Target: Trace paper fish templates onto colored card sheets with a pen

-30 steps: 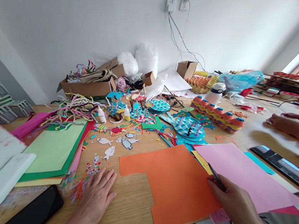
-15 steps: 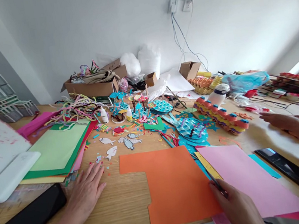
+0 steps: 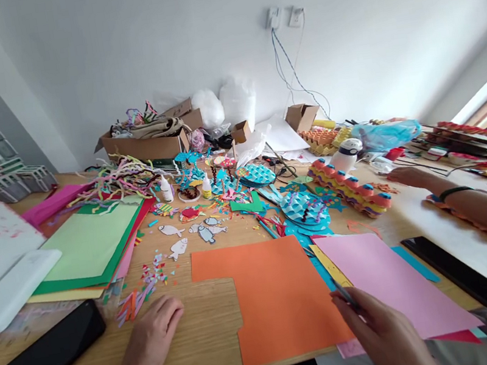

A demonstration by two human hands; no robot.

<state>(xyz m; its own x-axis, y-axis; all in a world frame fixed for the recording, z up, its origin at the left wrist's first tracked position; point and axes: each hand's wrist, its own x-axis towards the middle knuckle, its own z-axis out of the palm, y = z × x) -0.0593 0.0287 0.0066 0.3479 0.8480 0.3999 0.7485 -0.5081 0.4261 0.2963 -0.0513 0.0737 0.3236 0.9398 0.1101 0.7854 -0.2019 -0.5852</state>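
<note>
An orange sheet [image 3: 280, 300] with a piece cut out of its left side lies flat in front of me. My right hand [image 3: 372, 322] is closed around a dark, slim tool [image 3: 345, 294], which points up over the sheet's right edge; whether it is scissors or a pen I cannot tell. Left of the sheet, my left hand [image 3: 158, 328] rests on the bare wood with its fingers curled together, and nothing shows in it. Small coloured paper scraps [image 3: 150, 277] lie just beyond that hand. A pink sheet [image 3: 389, 283] lies at the right, partly beside my right hand.
Coloured sheets [image 3: 87, 244] are stacked at the left by a black phone [image 3: 44, 356]. Paper fish [image 3: 177, 248], glue bottles [image 3: 166, 190] and an egg-carton craft [image 3: 350, 187] stand or lie farther back. Another person's arm [image 3: 473, 201] reaches in from the right.
My left hand has drawn back and curled its fingers, uncovering paper scraps. The other person's arm has reached farther left over the table. The view has shifted slightly.
</note>
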